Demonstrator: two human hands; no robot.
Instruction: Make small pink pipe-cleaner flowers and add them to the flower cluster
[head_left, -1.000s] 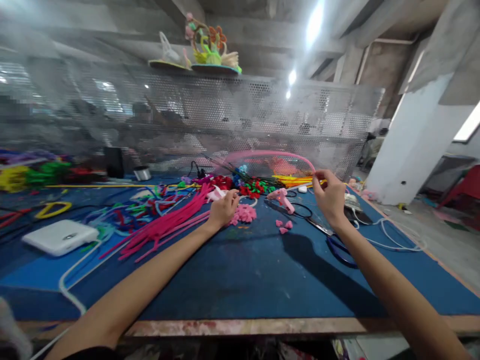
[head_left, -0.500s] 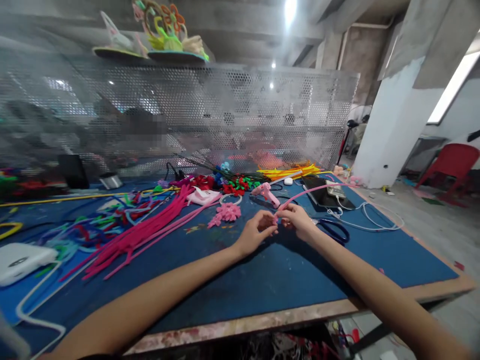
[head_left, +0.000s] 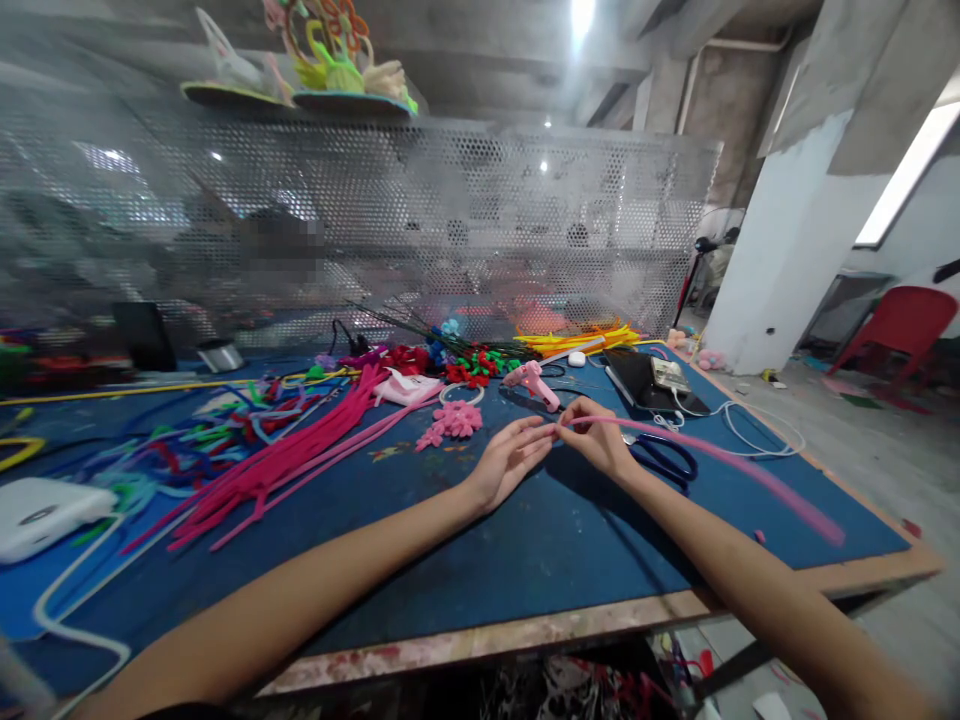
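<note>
Pink stem (head_left: 720, 462) — a long fuzzy pipe cleaner — runs from the fingertips of both hands out to the right, past the right forearm, its far end hanging over the table (head_left: 480, 560) edge and blurred there. The right hand (head_left: 600, 440) pinches the near end between thumb and forefinger; the left hand (head_left: 514, 462) meets it from the left with fingers nearly straight, tips touching the same end, so both hands grasp the stem at one spot, though how firmly the left grips I cannot tell. To do this well, I judge the pinch should stay right at the tip, the left fingers steadying while the right turns or bends, and the long free length should be kept clear of the scissors (head_left: 664, 458) lying just right of the right hand. A glue gun (head_left: 534, 384) sits just beyond the hands, a small pink flower (head_left: 454, 424) beyond the left hand, and a sheaf of magenta stems (head_left: 300, 460) lies well to the left — none of them touched.
</note>
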